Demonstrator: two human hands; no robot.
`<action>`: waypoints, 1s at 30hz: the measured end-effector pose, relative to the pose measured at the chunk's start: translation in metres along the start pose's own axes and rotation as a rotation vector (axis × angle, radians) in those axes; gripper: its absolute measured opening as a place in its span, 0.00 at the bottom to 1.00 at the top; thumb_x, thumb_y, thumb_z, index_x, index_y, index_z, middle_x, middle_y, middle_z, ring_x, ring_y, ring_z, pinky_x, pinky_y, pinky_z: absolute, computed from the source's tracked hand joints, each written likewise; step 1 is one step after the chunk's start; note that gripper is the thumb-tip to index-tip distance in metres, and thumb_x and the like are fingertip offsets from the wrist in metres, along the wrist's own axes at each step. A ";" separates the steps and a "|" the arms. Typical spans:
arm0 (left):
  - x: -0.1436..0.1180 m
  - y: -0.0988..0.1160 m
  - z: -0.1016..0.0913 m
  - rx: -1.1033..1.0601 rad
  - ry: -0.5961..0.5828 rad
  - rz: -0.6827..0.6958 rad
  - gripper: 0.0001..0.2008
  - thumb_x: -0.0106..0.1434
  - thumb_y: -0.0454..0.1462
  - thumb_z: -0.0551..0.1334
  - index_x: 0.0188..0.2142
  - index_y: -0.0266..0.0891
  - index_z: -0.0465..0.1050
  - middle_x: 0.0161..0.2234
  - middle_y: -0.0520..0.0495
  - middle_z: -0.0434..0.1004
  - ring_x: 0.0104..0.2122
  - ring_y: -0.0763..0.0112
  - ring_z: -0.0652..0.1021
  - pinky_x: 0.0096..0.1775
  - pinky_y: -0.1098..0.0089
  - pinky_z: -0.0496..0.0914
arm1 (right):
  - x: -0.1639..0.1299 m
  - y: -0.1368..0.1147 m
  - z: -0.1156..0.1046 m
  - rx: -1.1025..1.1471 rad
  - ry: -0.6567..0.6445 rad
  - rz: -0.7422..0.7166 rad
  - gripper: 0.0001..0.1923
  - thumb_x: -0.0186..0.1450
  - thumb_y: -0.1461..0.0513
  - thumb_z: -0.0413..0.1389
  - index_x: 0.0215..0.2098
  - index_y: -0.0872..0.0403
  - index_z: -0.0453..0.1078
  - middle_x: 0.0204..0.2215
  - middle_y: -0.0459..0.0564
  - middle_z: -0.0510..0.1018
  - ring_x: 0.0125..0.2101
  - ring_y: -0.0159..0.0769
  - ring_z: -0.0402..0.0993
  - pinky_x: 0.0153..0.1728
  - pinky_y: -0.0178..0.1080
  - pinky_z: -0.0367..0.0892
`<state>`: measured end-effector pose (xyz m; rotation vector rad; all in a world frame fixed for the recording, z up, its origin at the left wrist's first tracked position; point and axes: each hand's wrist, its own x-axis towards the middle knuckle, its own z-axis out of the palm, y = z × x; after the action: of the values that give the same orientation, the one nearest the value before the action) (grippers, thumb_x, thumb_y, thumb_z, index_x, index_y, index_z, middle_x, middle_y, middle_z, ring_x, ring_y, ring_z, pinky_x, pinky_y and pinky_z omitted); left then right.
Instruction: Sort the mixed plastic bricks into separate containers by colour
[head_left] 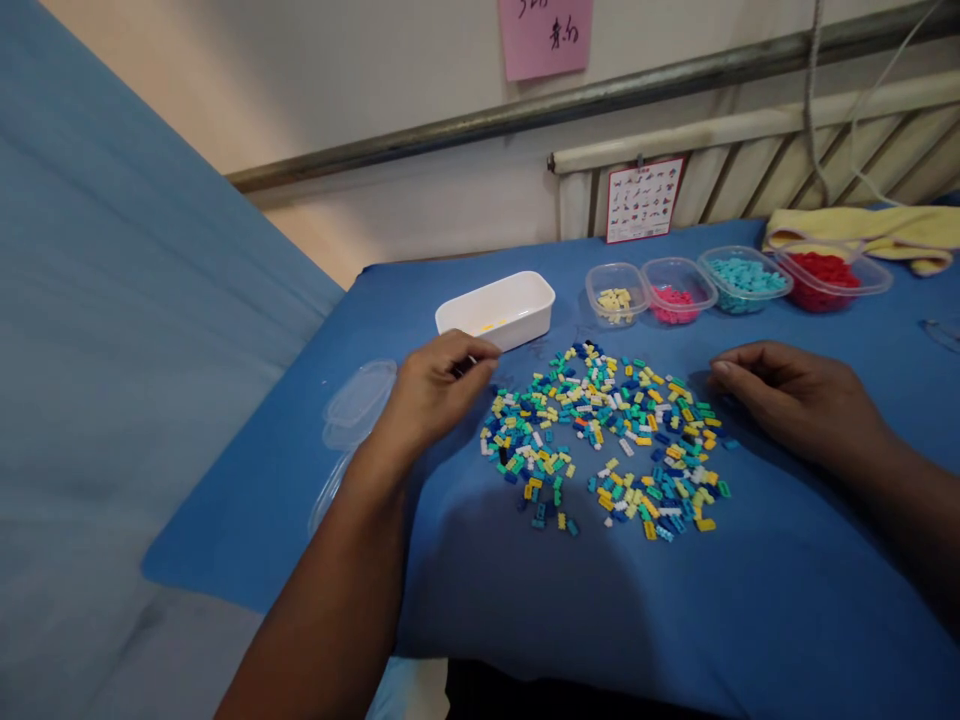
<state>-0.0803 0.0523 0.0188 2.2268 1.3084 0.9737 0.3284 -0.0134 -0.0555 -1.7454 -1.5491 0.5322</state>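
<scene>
A spread of several small bricks (611,440) in yellow, teal, blue, white and green lies on the blue cloth (525,600). My left hand (435,385) rests at the pile's left edge, fingers curled together; something small may sit between them, but I cannot make it out. Just beyond it stands a white rectangular tub (496,308) with a few yellow pieces inside. My right hand (795,400) lies at the pile's right edge, fingers loosely bent and pointing left, holding nothing that I can see.
Along the back stand clear tubs of yellow bricks (616,295), pink bricks (676,290), teal bricks (744,278) and red bricks (829,272). Clear lids (358,395) lie at the left. A yellow towel (877,230) and an instruction sheet (643,200) are by the radiator.
</scene>
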 end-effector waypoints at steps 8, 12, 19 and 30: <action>-0.017 0.027 0.007 -0.043 -0.689 0.146 0.09 0.73 0.34 0.64 0.43 0.42 0.86 0.42 0.46 0.85 0.42 0.68 0.82 0.47 0.69 0.73 | 0.000 -0.005 -0.001 0.007 -0.010 0.029 0.18 0.67 0.47 0.63 0.41 0.52 0.82 0.33 0.51 0.86 0.31 0.40 0.78 0.34 0.41 0.69; -0.020 0.030 0.016 0.041 -0.768 0.203 0.10 0.73 0.32 0.63 0.44 0.44 0.86 0.42 0.47 0.84 0.42 0.68 0.82 0.46 0.71 0.72 | 0.001 -0.001 -0.001 -0.002 -0.008 0.011 0.17 0.68 0.47 0.64 0.41 0.52 0.82 0.33 0.51 0.87 0.32 0.41 0.79 0.36 0.42 0.69; -0.022 0.037 0.017 0.102 -0.766 0.218 0.09 0.73 0.32 0.62 0.40 0.42 0.83 0.41 0.48 0.82 0.40 0.69 0.81 0.44 0.70 0.72 | 0.001 0.001 -0.001 -0.007 0.002 0.008 0.17 0.68 0.48 0.64 0.43 0.51 0.82 0.35 0.51 0.88 0.34 0.42 0.81 0.37 0.42 0.71; -0.024 0.044 0.020 0.197 -0.811 0.206 0.07 0.72 0.32 0.64 0.44 0.42 0.81 0.46 0.47 0.82 0.45 0.65 0.82 0.47 0.68 0.72 | 0.000 -0.004 -0.002 -0.005 -0.009 0.021 0.17 0.67 0.48 0.64 0.42 0.52 0.82 0.34 0.51 0.88 0.32 0.41 0.80 0.36 0.42 0.70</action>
<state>-0.0471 0.0105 0.0237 2.5137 0.8259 -0.0609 0.3272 -0.0139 -0.0513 -1.7674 -1.5410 0.5485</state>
